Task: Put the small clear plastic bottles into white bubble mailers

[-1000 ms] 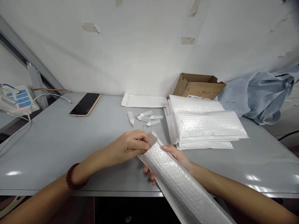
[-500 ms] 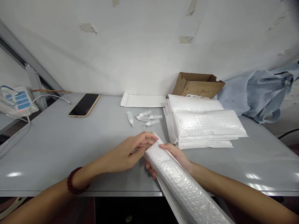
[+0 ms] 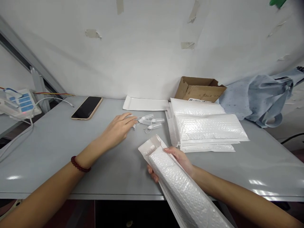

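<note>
A white bubble mailer (image 3: 182,180) slants from the middle of the table down past its front edge, its flap end pointing away from me. My right hand (image 3: 179,161) grips it near that end, thumb on top and fingertips underneath. Stretched out over the table, my left hand (image 3: 120,128) has its fingers extended above the leftmost small clear bottle (image 3: 134,127), which they mostly cover. Whether they touch it I cannot make out. Several similar needle-tip squeeze bottles (image 3: 155,126) lie just right of those fingertips.
A stack of bubble mailers (image 3: 211,126) lies to the right, before an open cardboard box (image 3: 201,90) and light-blue cloth (image 3: 251,95). One flat white mailer (image 3: 147,104) rests by the wall. At left are a phone (image 3: 87,108), a white cable (image 3: 30,118) and a power strip (image 3: 26,103).
My left hand has left the mailer's flap end and moved up and left to the small bottles. The flap now shows unfolded. My right hand keeps its grip on the mailer.
</note>
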Available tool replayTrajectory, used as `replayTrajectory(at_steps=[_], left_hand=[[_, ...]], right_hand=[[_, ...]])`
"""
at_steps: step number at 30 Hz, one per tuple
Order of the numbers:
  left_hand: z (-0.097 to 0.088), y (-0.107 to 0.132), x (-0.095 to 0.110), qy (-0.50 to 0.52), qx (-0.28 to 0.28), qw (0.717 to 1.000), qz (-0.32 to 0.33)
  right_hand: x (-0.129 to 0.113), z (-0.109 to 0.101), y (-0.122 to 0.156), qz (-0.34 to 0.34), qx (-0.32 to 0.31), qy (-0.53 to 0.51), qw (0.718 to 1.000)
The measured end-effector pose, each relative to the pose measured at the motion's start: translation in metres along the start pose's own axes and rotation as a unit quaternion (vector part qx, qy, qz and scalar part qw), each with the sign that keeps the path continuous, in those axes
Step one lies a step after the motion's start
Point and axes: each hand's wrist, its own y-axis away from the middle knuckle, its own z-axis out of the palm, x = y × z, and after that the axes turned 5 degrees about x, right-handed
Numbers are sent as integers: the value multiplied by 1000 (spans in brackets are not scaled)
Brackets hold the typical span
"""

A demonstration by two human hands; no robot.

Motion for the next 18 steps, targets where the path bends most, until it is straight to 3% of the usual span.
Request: replayTrajectory(at_steps=[7, 10, 11, 13, 16, 18], left_hand=[[-6, 0, 1, -14, -55, 997, -48], [-20, -3, 10, 91, -17, 983, -160], [-26, -5, 14, 152, 3, 965, -215], [-37, -8, 24, 312, 43, 902, -296], [-45, -11, 38, 496, 51, 810, -307], [-44, -11, 46, 551, 18, 778, -301]], right_hand=[[0, 1, 1, 2, -7, -8, 1000], [0, 2, 1, -1, -12, -5, 1000], [0, 1, 1, -1, -12, -4, 1000], [0, -1, 0, 2, -13, -2, 1000], [1, -4, -2, 12, -8, -5, 1000], [1, -5, -2, 12, -5, -11, 1000]])
